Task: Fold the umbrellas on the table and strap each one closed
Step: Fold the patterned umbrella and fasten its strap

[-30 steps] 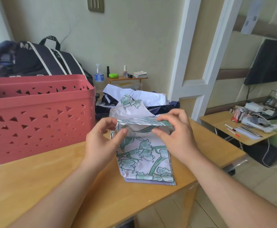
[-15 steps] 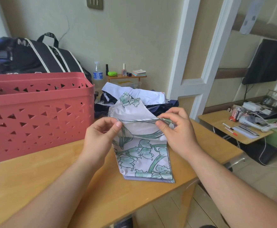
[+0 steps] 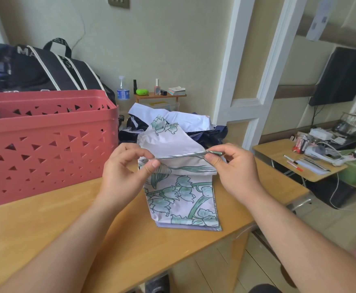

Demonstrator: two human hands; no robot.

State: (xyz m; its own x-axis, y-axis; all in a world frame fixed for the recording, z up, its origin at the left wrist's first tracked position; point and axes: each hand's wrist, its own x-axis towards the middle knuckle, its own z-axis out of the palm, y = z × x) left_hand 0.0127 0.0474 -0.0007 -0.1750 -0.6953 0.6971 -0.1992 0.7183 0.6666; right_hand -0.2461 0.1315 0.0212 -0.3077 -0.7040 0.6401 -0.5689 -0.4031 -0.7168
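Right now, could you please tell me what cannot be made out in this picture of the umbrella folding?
Head view:
- Umbrella handle and strap: hidden under its own floral fabric.
- Basket contents: hidden by its near wall.
- Dark umbrella behind: mostly covered by white cloth and the floral fabric.
- Left hand and right hand fingertips: partly tucked behind the pinched fold.
- Bottle label: too small to read.

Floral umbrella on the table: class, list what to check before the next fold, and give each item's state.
1. Left hand pinches the floral umbrella panel edge: ok.
2. Right hand pinches the same edge: ok.
3. Edge stretched straight between the hands: ok.
4. Lower canopy resting flat on the table: ok.
5. Strap located: cannot tell.
6. Red basket clear of the fabric: ok.
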